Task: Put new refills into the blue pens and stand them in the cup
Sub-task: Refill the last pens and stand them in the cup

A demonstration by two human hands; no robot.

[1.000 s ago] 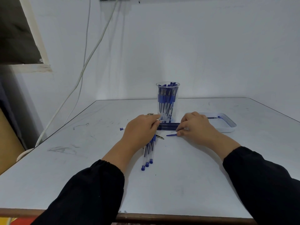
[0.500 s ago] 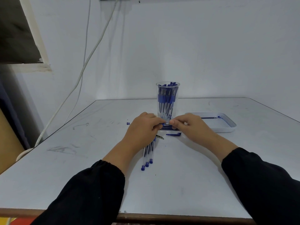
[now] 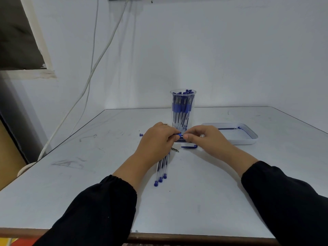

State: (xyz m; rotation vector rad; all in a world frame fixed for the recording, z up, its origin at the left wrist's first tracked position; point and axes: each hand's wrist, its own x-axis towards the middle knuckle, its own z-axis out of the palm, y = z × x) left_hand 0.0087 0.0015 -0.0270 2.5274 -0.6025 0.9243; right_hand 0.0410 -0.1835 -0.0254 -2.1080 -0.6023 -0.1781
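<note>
Both hands meet low over the table [image 3: 204, 201], just before the clear cup [image 3: 183, 110] of blue pens. Left hand [image 3: 156, 141] pinches a blue pen [image 3: 178, 134] by its end; right hand [image 3: 204, 139] pinches the other side. Advice: keep the refill in line with the barrel and push gently. 3 pens [image 3: 162, 167] lie beneath the left wrist.

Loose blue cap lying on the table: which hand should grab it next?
Probably the right hand. The loose blue cap lies just under its fingers, right of the pen both hands pinch. The left hand sits farther off, over the three pens, and can keep holding.
</note>
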